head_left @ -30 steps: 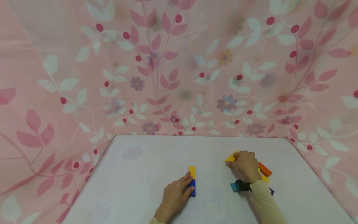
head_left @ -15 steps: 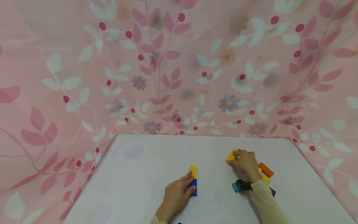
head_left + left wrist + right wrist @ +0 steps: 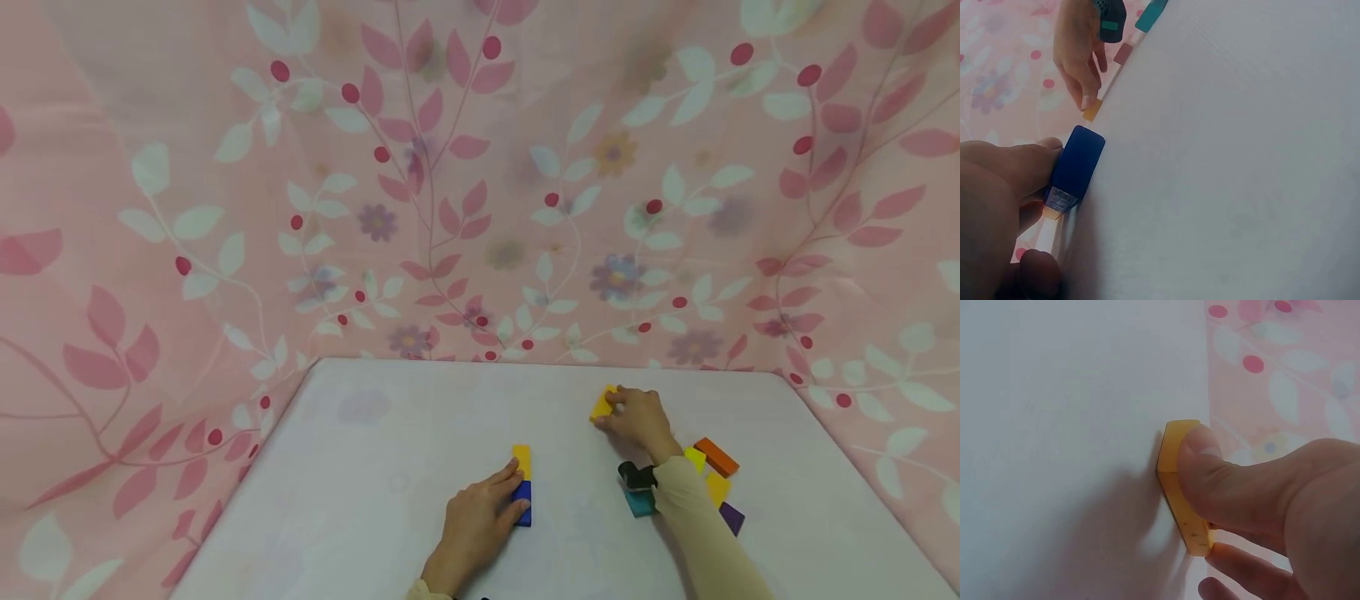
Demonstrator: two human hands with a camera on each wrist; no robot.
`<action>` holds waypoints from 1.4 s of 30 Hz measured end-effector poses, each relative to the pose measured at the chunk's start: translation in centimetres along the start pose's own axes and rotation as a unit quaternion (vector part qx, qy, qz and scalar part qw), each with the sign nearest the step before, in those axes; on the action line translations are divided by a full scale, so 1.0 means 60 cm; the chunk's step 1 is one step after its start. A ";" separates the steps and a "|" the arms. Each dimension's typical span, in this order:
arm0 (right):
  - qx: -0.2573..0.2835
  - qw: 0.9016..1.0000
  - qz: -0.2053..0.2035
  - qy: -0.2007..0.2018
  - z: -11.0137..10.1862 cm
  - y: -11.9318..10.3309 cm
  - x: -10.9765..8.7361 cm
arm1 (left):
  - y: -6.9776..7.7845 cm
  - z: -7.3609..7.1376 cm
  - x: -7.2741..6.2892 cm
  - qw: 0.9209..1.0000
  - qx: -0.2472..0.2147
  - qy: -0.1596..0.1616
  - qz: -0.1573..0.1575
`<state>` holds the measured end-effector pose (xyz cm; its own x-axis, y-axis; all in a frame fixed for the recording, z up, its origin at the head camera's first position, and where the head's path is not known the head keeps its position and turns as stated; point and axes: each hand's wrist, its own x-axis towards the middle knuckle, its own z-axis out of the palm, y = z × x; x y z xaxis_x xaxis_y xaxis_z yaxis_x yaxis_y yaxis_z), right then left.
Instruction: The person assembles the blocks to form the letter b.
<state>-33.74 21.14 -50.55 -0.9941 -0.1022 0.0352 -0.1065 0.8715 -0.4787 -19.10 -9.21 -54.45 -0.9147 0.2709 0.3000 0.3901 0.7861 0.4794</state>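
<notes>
My left hand [image 3: 474, 521] holds a dark blue block [image 3: 525, 502] on the white table, thumb and fingers at its sides. A yellow-orange block [image 3: 522, 458] stands end to end with it on the far side, fingertips reaching that joint. In the left wrist view the blue block [image 3: 1079, 159] shows a small label on one face. Farther back and to the right, my right hand [image 3: 640, 421] pinches a yellow block [image 3: 602, 406] between thumb and fingers. The right wrist view has this yellow block [image 3: 1175, 487] close over the tabletop, its shadow beside it, partly covered by the thumb.
A loose group lies near the right forearm: an orange block [image 3: 716, 457], a bright yellow block [image 3: 695, 459], a yellow piece [image 3: 717, 488] and a purple piece [image 3: 732, 518]. A teal block [image 3: 638, 502] sits below the black wrist camera [image 3: 637, 477]. Floral cloth [image 3: 480, 250] hangs behind the table [image 3: 375, 475].
My right hand has moved left and farther back with the yellow block, which has turned somewhat. More of the loose blocks shows now. My left hand stays at the blue block.
</notes>
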 end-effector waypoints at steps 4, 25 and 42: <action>0.012 1.000 -0.022 -0.005 0.005 -0.012 0.016 | 0.002 -0.001 0.000 1.000 -0.002 -0.003 -0.004; 0.124 0.990 -0.046 -0.039 0.077 -0.092 0.050 | 0.007 -0.003 0.004 0.997 -0.012 -0.053 -0.046; 0.184 0.981 -0.041 -0.054 0.109 -0.148 0.025 | 0.011 -0.012 0.009 0.995 -0.027 -0.068 -0.064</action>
<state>-34.15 10.14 -51.99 -0.9724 -0.2335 0.0031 -0.1532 0.6280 -0.7630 -19.26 -8.93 -53.36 -0.9615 0.2465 0.1212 0.2717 0.7890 0.5510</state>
